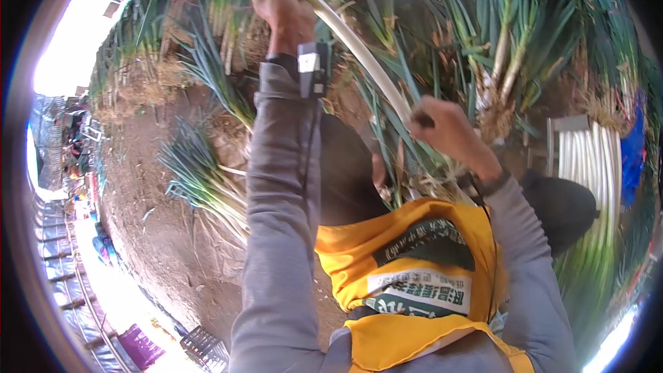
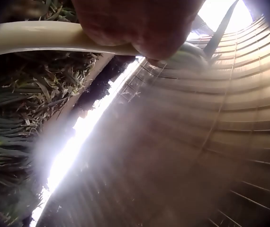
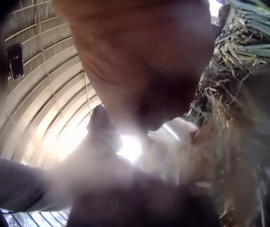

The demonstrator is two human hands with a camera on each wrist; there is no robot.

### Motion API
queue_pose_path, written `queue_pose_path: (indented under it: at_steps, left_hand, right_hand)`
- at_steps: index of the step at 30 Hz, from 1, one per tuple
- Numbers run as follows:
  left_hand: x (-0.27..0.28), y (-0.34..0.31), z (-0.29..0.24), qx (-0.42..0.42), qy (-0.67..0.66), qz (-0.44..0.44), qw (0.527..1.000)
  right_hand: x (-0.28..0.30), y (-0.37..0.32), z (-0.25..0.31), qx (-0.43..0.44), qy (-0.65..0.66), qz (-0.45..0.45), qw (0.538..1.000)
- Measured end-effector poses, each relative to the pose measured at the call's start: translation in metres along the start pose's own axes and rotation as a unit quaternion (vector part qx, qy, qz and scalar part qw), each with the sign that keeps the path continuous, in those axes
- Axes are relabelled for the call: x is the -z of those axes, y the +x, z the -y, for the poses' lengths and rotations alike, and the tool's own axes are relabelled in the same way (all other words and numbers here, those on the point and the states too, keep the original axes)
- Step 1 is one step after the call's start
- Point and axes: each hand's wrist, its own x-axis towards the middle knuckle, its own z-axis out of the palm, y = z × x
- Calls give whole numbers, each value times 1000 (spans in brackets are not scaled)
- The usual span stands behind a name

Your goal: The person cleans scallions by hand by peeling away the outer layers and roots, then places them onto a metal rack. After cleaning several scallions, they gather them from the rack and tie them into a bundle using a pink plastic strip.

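Note:
My left hand (image 1: 283, 10) is raised at the top of the head view and grips a long green onion (image 1: 359, 48) near where its white stalk turns green. The stalk slants down to the right. At its lower end my right hand (image 1: 449, 131), slightly blurred, has its fingers curled and pinches the stalk's end. In the left wrist view the pale stalk (image 2: 35, 38) runs sideways under the fingers. The right wrist view shows mostly the back of the right hand (image 3: 139, 56), with a white bit just below it; the fingertips are hidden.
Loose green onions (image 1: 504, 62) with roots lie heaped ahead. A smaller bunch (image 1: 200, 173) lies on the soil to the left. At the right, cleaned white stalks (image 1: 587, 159) are stacked by a metal frame and a blue bag (image 1: 632, 152). A yellow apron (image 1: 414, 262) covers my lap.

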Motion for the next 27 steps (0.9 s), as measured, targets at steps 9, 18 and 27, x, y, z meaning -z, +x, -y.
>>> queue_pose_path:
  at_steps: [9,18,27]
  left_hand:
    - [-13,7,-38,301,-487,-108,813]
    - [-30,-20,-79,395,-673,-11,625]
    - [-55,-60,-143,473,-625,169,598]
  right_hand:
    - [58,-39,36,-89,166,-75,979]
    - [37,9,3,-132,389,-112,905]
    - [56,85,0,6,591,-271,760]
